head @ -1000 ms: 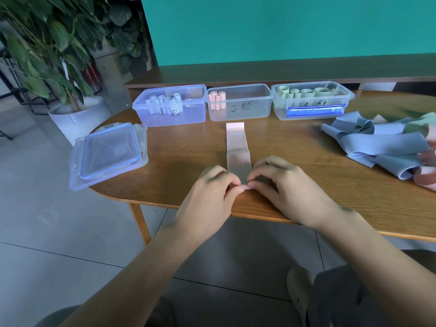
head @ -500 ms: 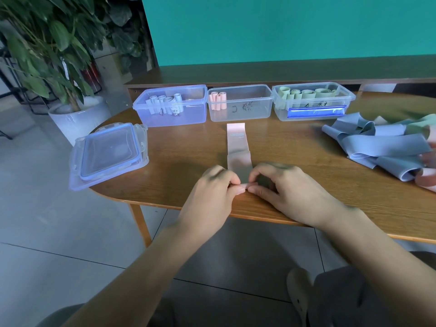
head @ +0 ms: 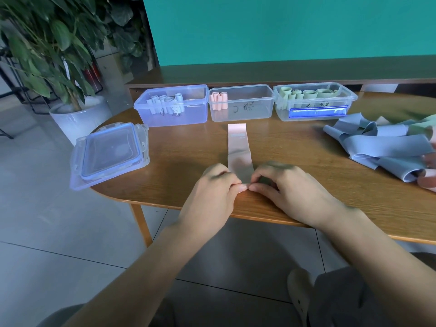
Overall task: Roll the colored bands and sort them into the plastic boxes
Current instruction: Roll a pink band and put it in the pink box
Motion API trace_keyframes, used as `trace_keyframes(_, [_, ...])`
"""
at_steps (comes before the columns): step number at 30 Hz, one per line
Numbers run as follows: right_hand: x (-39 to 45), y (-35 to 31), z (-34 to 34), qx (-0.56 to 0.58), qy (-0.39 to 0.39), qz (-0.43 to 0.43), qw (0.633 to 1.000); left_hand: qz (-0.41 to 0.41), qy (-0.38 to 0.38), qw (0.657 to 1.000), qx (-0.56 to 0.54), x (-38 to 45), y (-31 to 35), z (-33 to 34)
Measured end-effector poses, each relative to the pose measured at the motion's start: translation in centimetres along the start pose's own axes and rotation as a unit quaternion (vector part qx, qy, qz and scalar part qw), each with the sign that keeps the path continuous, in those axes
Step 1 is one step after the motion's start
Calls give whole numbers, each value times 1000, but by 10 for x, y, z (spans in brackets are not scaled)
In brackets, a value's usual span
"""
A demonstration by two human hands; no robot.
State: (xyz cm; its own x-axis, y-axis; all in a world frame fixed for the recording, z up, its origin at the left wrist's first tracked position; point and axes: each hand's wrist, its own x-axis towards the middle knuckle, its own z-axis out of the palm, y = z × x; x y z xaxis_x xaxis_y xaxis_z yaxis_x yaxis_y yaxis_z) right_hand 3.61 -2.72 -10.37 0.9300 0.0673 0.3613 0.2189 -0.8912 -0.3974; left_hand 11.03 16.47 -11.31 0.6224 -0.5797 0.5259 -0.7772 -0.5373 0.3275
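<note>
Left hand [head: 213, 187] and right hand [head: 283, 187] both pinch the near end of the pink band [head: 238, 149]. From the grip it runs flat toward the middle box [head: 241, 102]. Desk [head: 306, 161] edge just behind the grip; bare wood either side.

The near end of the pink band [head: 238, 152] is covered by my left hand [head: 212, 197] and right hand [head: 287, 194]; I cannot tell how far it is rolled there. The pile of loose bands [head: 387, 147] is cut off by the right edge, and its far side is blurred. Handwriting on the middle box [head: 243, 107] and right box [head: 313, 102] is too small to read. Stacked lids [head: 108, 154] overlap, so their count is uncertain.
</note>
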Motion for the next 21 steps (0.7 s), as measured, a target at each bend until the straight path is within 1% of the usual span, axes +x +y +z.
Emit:
trace_keyframes(2, [1, 0, 0, 0, -4, 1, 1000, 9, 6, 1000, -4, 0, -1, -1])
trace_keyframes(5, [5, 0, 0, 10, -3, 11, 1000, 24, -15, 1000, 1, 2, -3, -3])
trace_keyframes(8, [10, 2, -1, 12, -2, 17, 1000, 43, -24, 998, -35, 5, -5, -4])
trace_keyframes(11, [13, 3, -1, 10, -10, 30, 999, 31, -24, 999, -36, 8, -8, -4])
trace_keyframes(16, [11, 0, 1, 4, 26, 50, 998, 7, -43, 999, -28, 11, -11, -2])
trace_keyframes(18, [10, -1, 1, 7, 36, 40, 999, 1, -43, 999, -31, 11, -10, -2])
trace_keyframes(21, [9, 1, 1, 7, 22, 35, 999, -8, -44, 999, -11, 12, -9, -1])
